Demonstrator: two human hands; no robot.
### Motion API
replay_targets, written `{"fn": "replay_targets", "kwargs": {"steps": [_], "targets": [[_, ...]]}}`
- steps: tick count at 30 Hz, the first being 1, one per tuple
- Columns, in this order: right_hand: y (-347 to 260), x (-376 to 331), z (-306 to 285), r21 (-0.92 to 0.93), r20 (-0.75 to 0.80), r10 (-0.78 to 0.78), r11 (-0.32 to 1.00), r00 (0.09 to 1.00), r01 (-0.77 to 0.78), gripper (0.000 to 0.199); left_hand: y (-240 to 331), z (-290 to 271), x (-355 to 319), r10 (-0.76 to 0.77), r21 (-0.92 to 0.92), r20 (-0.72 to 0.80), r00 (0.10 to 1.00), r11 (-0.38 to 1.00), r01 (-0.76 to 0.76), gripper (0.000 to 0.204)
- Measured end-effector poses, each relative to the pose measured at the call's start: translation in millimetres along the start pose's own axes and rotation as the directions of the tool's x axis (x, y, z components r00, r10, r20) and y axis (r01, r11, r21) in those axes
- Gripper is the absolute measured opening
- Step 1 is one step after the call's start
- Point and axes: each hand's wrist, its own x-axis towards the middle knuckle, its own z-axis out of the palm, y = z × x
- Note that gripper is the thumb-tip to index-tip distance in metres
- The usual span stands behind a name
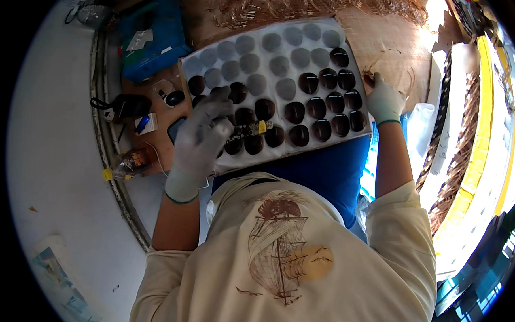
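Note:
A white tray [266, 63] with rows of round pockets lies before me; many pockets carry dark brown tinted lenses [308, 83], while others show only grey rounds. Over its left part is my left hand [200, 137], in a whitish glove, its fingers closed around a slim speckled black-and-white tool [246, 130] with a yellow band near its end. The tool's kind cannot be made out. Just beyond the tray's right edge, my gloved right hand [386, 100] pinches a small dark brown piece [369, 80], partly covered by the fingers.
A blue case [154, 37] stands at the far left. Below it lie a black pouch [132, 106] and a bottle with a yellow cap [134, 161]. Tangled copper-brown strands [263, 8] spread along the back. Bundled strips with a yellow one [474, 151] stand at the right.

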Motion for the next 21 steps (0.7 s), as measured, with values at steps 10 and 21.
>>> {"fn": "replay_targets", "kwargs": {"steps": [10,21], "targets": [[-32,-3,-37,0.014,-0.414,-0.319,0.934,0.853,0.356,0.046,-139,-84,300,-0.398,0.009,-0.269,0.877,0.910,0.415,0.038],[-350,-72,-30,0.268,-0.073,-0.739,0.632,0.669,0.728,0.027,-89,-65,272,-0.066,0.150,-0.688,0.723,0.961,0.231,0.064]]}}
